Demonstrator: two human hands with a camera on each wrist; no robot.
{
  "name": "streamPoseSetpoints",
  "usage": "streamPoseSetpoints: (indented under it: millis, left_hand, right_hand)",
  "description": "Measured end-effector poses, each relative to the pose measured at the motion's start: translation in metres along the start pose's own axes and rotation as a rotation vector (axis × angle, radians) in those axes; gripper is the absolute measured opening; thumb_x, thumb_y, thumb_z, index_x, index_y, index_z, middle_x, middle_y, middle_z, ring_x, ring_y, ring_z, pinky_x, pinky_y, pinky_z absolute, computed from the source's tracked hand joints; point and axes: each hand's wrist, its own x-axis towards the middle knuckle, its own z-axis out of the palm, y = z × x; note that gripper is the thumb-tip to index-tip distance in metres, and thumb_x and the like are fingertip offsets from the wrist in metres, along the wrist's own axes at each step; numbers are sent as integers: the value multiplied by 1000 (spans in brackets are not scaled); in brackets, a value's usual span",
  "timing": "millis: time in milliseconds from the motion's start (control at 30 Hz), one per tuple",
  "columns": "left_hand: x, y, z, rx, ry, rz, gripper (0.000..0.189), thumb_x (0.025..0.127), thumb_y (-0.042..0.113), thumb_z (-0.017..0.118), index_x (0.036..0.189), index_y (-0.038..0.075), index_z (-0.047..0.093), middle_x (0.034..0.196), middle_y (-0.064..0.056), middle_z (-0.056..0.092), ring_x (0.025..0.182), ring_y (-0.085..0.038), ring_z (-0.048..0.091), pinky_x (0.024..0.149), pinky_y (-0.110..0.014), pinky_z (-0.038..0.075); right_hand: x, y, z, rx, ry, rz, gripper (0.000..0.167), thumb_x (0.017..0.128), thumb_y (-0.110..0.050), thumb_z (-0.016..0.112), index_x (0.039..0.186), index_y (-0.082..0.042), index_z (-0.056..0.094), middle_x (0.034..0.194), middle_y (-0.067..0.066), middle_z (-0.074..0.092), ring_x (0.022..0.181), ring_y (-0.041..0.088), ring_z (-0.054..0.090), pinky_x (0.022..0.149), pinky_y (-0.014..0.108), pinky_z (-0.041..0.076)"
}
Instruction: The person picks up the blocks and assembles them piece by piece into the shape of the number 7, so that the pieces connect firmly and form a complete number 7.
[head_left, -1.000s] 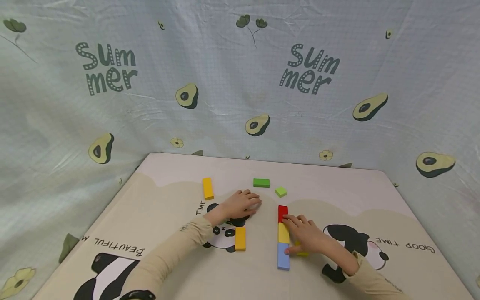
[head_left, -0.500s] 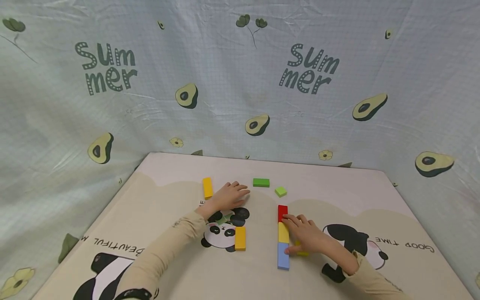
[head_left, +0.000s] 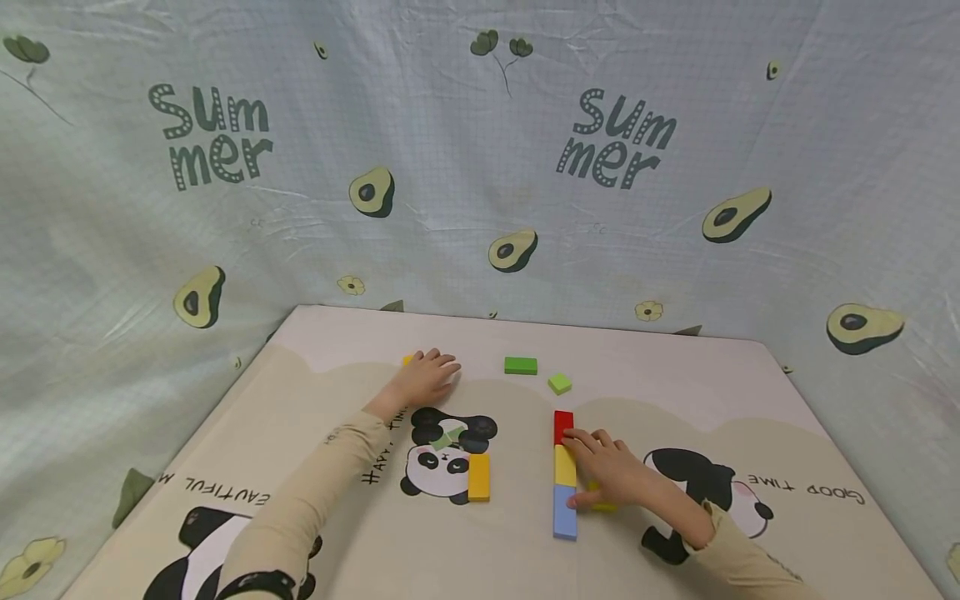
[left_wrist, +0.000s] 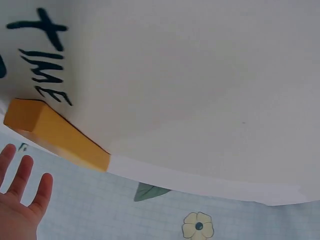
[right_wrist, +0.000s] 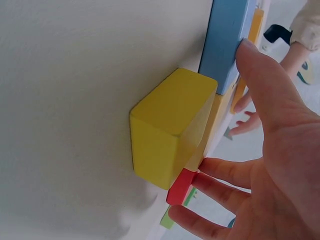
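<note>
Patterned cloth (head_left: 420,108) hangs behind; in front, the printed table (head_left: 480,562), carrying all the blocks. Right hand (head_left: 611,471): fingers and thumb spread apart, nothing clamped, resting along the row; looks like a steadying touch, keeping it straight. Left hand (head_left: 422,379): fingers extended and apart, no grip, over the far-left end, just beside the far orange block (left_wrist: 65,137); contact can't be told. Row lies end to end, probably so the edges align: blue block (head_left: 566,517) nearest the wearer, thumb at its side; yellow block (head_left: 565,467) in the middle; red block (head_left: 563,425) at the far end, fingertips by the yellow-red joint. Near orange block (head_left: 479,479) sits on the panda print's edge, apart from the row. Loose yellow piece (right_wrist: 175,115) under the right palm, beside the row; touching or not, unclear. Green block (head_left: 521,367) and smaller lime block (head_left: 559,384) lie beyond, untouched.
</note>
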Motion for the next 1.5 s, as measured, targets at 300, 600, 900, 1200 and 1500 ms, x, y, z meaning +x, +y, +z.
streamPoseSetpoints:
  millis: [300,600,900,1200,1500]
  left_hand:
    - [-15,-17,1,-24,-34,-82,46,84,36,54,122,10,53,124,-11,53,110,-30,45,90,-53,36]
    - [-27,-25,1,-60,-111,-164,60,82,47,52,131,14,44,135,-13,44,119,-36,39,96,-61,27]
    - [-33,-34,5,-103,-124,-196,60,80,50,53,130,19,44,134,-21,39,117,-41,38,95,-62,27]
    - [-39,-38,6,-138,-94,-204,61,80,57,49,130,21,45,126,-24,43,114,-41,39,93,-61,28]
    - [-39,-35,0,-67,-118,-207,55,80,49,54,125,18,49,124,-21,45,112,-37,41,92,-57,32]
  right_hand:
    - [0,-2,-2,10,-12,10,86,68,-51,67,131,0,38,136,17,36,111,33,39,85,52,39]
    - [0,-3,-4,5,-14,9,85,69,-51,67,130,0,38,136,17,37,111,33,40,85,52,39]
    - [-1,-4,-5,2,-17,8,85,69,-50,67,131,1,38,136,17,36,110,33,40,85,53,39]
    - [-1,-3,-4,7,-22,11,86,69,-52,67,131,0,38,136,16,36,111,32,40,85,52,39]
    - [-2,-2,-4,3,-9,-6,85,70,-51,67,131,1,38,136,17,36,110,32,41,84,52,39]
